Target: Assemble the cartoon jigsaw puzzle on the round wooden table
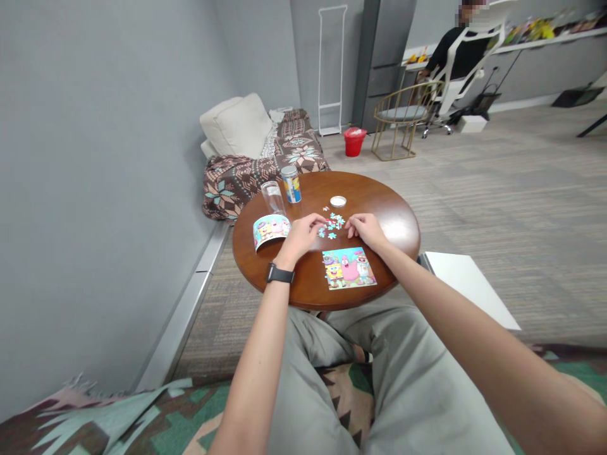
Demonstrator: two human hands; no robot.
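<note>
Trousered legs (398,373) sit below a table (303,284) where puzzle pieces (336,221), probably light, stiff and best pinched by their edges, lie between loosely curled left fingers (316,220) and right fingers (353,223), any grip impossible to tell.

Grey walls (118,158); dark cabinet (386,63), perhaps a fridge, behind

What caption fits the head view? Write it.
Left hand and right hand flank puzzle pieces on a round table.
</note>
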